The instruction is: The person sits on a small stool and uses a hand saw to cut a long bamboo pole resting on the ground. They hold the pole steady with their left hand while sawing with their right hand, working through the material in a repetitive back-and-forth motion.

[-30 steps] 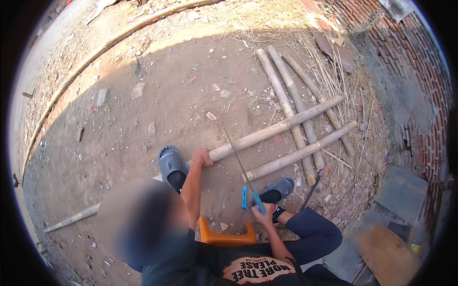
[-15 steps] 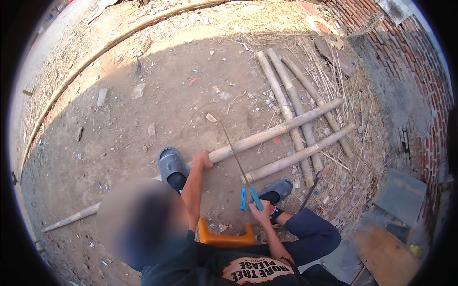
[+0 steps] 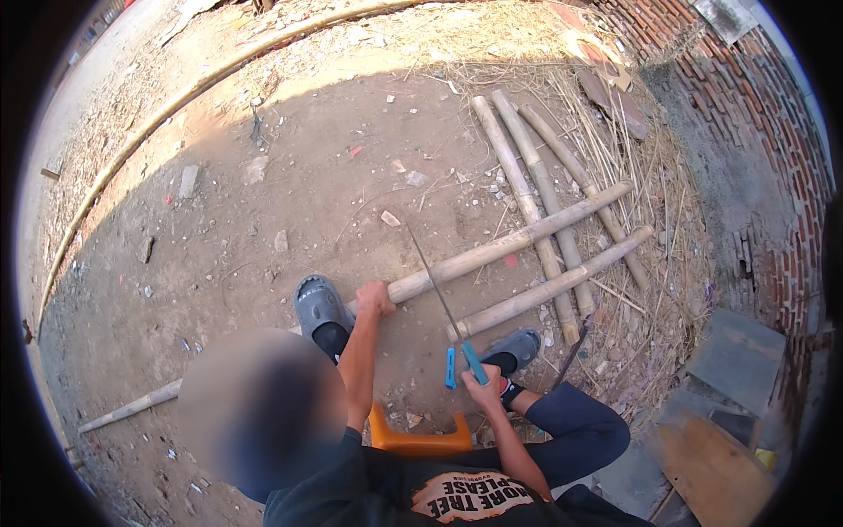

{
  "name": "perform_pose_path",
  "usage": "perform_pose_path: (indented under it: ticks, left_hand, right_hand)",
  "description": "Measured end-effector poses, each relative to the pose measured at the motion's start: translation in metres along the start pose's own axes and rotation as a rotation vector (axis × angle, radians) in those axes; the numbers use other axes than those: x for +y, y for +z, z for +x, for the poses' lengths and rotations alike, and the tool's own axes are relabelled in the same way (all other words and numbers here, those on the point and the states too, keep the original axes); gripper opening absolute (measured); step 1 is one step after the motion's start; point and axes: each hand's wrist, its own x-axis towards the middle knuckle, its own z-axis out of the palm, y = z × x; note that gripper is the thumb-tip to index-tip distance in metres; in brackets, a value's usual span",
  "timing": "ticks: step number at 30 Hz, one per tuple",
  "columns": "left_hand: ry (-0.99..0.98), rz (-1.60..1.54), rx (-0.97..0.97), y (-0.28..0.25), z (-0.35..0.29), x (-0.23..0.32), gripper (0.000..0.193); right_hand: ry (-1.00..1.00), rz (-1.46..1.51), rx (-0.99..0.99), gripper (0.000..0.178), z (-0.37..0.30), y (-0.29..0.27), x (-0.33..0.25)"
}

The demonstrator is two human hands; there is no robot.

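My left hand [image 3: 376, 299] is wrapped round a long bamboo pole [image 3: 492, 253], just beside my left foot in a grey clog [image 3: 321, 305], which presses on the pole. In my right hand [image 3: 483, 386] is the teal handle of a hand saw [image 3: 475, 363]. Its thin blade slants up and away to the left, crossing the pole a little right of my left hand. Whether the teeth have cut in is too small to tell. Close to the saw handle is a light blue, narrow slotted object [image 3: 450, 367]; its kind is unclear.
The pole's right end rests across several bamboo lengths [image 3: 537, 167]. A shorter bamboo piece [image 3: 549, 290] lies nearer, by my right foot [image 3: 518, 350]. An orange plastic stool [image 3: 413, 443] is beneath me. A brick wall [image 3: 746, 114], straw and flat boards [image 3: 711, 465] are at right.
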Motion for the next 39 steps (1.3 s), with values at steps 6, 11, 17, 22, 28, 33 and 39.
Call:
perform_pose_path:
  ticks: [6,11,17,22,28,33,39]
  left_hand:
    - [-0.004,-0.002,0.014,0.0,-0.007,0.011,0.053]
    - [-0.004,-0.013,0.091,-0.002,-0.01,0.017,0.051]
    - [0.008,0.004,0.139,-0.014,0.004,0.022,0.051]
    - [-0.032,-0.006,0.192,0.02,-0.013,0.009,0.049]
    - [0.003,-0.01,0.146,0.003,0.006,0.022,0.052]
    - [-0.01,-0.038,0.082,0.016,0.004,-0.001,0.057]
    - [0.009,-0.028,0.041,0.004,-0.002,0.009,0.056]
  right_hand:
    - [0.129,0.014,-0.005,0.034,-0.104,-0.05,0.016]
    - [-0.007,-0.016,-0.022,0.037,0.028,0.007,0.012]
    - [-0.011,-0.036,0.026,0.038,-0.074,-0.041,0.014]
    - [0.107,-0.036,0.008,0.037,-0.099,-0.043,0.014]
    - [-0.146,-0.053,0.018,0.033,0.019,0.026,0.032]
    - [0.166,0.329,-0.069,0.033,0.038,-0.002,-0.027]
    - [0.082,0.127,-0.03,0.038,0.003,-0.029,-0.057]
